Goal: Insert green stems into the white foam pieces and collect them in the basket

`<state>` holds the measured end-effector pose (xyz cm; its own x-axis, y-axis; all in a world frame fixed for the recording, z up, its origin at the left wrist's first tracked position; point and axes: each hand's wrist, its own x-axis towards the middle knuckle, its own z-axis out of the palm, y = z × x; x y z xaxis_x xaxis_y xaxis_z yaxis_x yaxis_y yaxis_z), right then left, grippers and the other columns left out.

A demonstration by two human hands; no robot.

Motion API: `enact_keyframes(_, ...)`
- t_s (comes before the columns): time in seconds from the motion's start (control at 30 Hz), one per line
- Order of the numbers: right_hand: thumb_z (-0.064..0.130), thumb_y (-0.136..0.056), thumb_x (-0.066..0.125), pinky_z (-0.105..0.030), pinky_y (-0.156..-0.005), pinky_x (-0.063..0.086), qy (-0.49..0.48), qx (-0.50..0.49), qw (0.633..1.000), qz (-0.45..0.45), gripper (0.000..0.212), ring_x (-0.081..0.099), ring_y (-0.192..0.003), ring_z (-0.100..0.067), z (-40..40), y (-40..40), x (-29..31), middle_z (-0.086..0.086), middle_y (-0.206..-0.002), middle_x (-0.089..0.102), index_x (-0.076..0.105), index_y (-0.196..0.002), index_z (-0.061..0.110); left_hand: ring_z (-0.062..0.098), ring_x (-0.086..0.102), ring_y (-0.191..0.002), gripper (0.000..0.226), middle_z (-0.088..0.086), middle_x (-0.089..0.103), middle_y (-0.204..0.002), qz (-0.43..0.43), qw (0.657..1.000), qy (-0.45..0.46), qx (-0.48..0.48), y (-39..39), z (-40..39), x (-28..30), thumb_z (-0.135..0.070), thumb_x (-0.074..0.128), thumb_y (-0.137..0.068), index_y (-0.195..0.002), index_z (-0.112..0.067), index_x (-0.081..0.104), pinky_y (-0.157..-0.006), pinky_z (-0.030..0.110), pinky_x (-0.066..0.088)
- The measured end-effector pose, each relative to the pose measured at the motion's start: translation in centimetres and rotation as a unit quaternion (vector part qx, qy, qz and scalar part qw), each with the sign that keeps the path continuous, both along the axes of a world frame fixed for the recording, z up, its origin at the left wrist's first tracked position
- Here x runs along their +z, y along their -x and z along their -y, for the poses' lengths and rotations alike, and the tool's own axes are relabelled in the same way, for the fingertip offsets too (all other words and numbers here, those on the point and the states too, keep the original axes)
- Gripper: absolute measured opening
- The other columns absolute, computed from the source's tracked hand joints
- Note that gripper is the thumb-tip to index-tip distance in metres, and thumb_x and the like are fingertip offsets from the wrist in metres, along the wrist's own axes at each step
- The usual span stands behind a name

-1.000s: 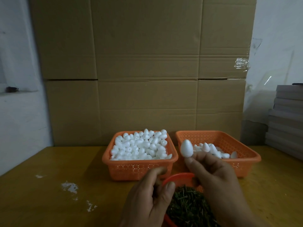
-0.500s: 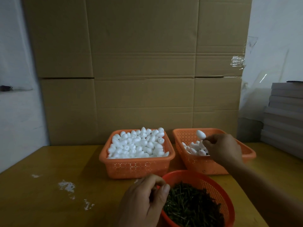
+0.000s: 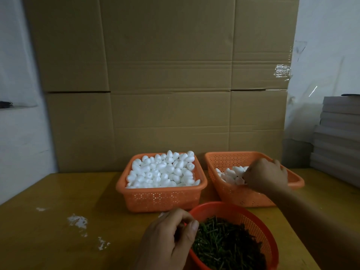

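My right hand [image 3: 266, 177] reaches into the right orange basket [image 3: 288, 189], knuckles up, fingers curled down on the foam pieces [image 3: 232, 175] there; can't tell if it grips one. My left hand [image 3: 167, 238] sits at the round stem basket [image 3: 259, 225] rim, in front of that basket, fingers curled, thumb near the green stems [image 3: 224, 242]; grip unclear. Full foam basket [image 3: 161, 199] just left of it.
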<state>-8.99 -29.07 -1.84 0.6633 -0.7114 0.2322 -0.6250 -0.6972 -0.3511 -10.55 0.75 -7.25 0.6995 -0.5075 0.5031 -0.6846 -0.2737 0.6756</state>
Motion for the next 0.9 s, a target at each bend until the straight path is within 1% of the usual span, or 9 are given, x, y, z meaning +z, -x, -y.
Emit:
enact_keyframes(0.17, 0.025, -0.093, 0.053, -0.045, -0.094, 0.04, 0.012, 0.025, 0.996, 0.085, 0.036, 0.049, -0.114, -0.033, -1.3, 1.9, -0.5, 0.003, -0.07, 0.059, 0.064, -0.06, 0.019, 0.003, 0.056, -0.075, 0.022, -0.022, 0.058, -0.077, 0.005, 0.999, -0.023, 0.023, -0.1, -0.1, -0.1, -0.037, 0.062, -0.094, -0.075, -0.032, 0.053, -0.063, 0.016, 0.038)
enact_keyframes(0.27, 0.022, -0.096, 0.054, -0.042, -0.087, 0.049, 0.015, 0.101, 0.986, 0.133, 0.026, 0.061, -0.098, -0.025, -2.8, 3.4, -0.9, 0.002, -0.096, 0.074, 0.078, -0.088, 0.024, 0.004, 0.056, -0.073, 0.025, -0.021, 0.058, -0.076, 0.014, 0.999, -0.03, 0.028, -0.2, -0.2, 0.0, -0.035, 0.061, -0.095, -0.073, -0.031, 0.051, -0.062, 0.016, 0.037)
enact_keyframes(0.37, 0.018, -0.096, 0.058, -0.033, -0.055, 0.052, -0.052, 0.201, 0.959, 0.193, 0.021, 0.062, -0.055, -0.006, -5.7, 5.5, -1.0, 0.01, -0.086, 0.074, 0.077, -0.101, 0.026, 0.005, 0.057, -0.071, 0.024, -0.017, 0.059, -0.072, 0.02, 0.998, -0.022, 0.048, -0.7, -0.4, 0.5, -0.036, 0.058, -0.097, -0.074, -0.031, 0.053, -0.06, 0.017, 0.038)
enact_keyframes(0.4, 0.019, -0.095, 0.06, -0.029, -0.051, 0.049, -0.059, 0.226, 0.952, 0.199, 0.019, 0.062, -0.052, -0.005, -6.8, 6.2, -1.2, 0.012, -0.077, 0.072, 0.076, -0.099, 0.029, 0.005, 0.057, -0.069, 0.023, -0.015, 0.059, -0.07, 0.018, 0.998, -0.02, 0.054, -1.0, -0.4, 0.8, -0.034, 0.057, -0.097, -0.075, -0.03, 0.053, -0.06, 0.018, 0.038)
enact_keyframes(0.57, 0.036, -0.089, 0.067, -0.028, -0.07, 0.057, -0.01, 0.283, 0.945, 0.162, 0.018, 0.067, -0.073, 0.0, -10.3, 7.9, -2.7, 0.022, -0.077, 0.071, 0.073, -0.106, 0.038, 0.0, 0.059, -0.076, 0.019, -0.012, 0.063, -0.078, 0.039, 0.991, -0.058, 0.112, -5.0, 0.4, 3.7, -0.016, 0.05, -0.102, -0.09, -0.024, 0.062, -0.064, 0.014, 0.044)
enact_keyframes(0.63, 0.039, -0.088, 0.067, -0.029, -0.071, 0.057, -0.005, 0.293, 0.944, 0.15, 0.02, 0.068, -0.074, -0.001, -10.7, 8.1, -2.8, 0.022, -0.078, 0.071, 0.072, -0.107, 0.04, 0.006, 0.061, -0.088, 0.02, -0.01, 0.067, -0.09, 0.053, 0.984, -0.088, 0.143, -7.8, 1.1, 5.0, -0.013, 0.049, -0.1, -0.098, -0.024, 0.064, -0.08, 0.028, 0.051)
enact_keyframes(0.7, 0.04, -0.087, 0.069, -0.028, -0.068, 0.057, -0.003, 0.295, 0.943, 0.155, 0.017, 0.067, -0.07, 0.0, -10.9, 8.2, -2.7, 0.022, -0.072, 0.069, 0.073, -0.104, 0.041, 0.015, 0.061, -0.092, 0.019, -0.007, 0.068, -0.094, 0.052, 0.978, -0.126, 0.159, -10.8, 1.9, 6.1, -0.014, 0.052, -0.096, -0.096, -0.029, 0.064, -0.086, 0.041, 0.052)
enact_keyframes(0.77, 0.041, -0.086, 0.07, -0.028, -0.065, 0.056, 0.001, 0.292, 0.943, 0.159, 0.015, 0.065, -0.066, 0.0, -11.1, 8.4, -2.7, 0.021, -0.067, 0.067, 0.073, -0.101, 0.043, 0.017, 0.062, -0.095, 0.019, -0.012, 0.068, -0.101, 0.039, 0.968, -0.182, 0.166, -13.2, 2.8, 6.7, -0.018, 0.055, -0.093, -0.094, -0.034, 0.063, -0.09, 0.044, 0.05)
enact_keyframes(0.9, 0.042, -0.086, 0.069, -0.03, -0.066, 0.056, -0.001, 0.285, 0.947, 0.146, 0.014, 0.066, -0.066, -0.002, -11.2, 8.6, -2.6, 0.02, -0.066, 0.068, 0.073, -0.099, 0.043, 0.022, 0.053, -0.119, 0.021, -0.008, 0.06, -0.129, 0.073, 0.914, -0.362, 0.168, -15.7, 4.7, 6.5, -0.029, 0.061, -0.095, -0.115, -0.031, 0.066, -0.1, 0.036, 0.038)
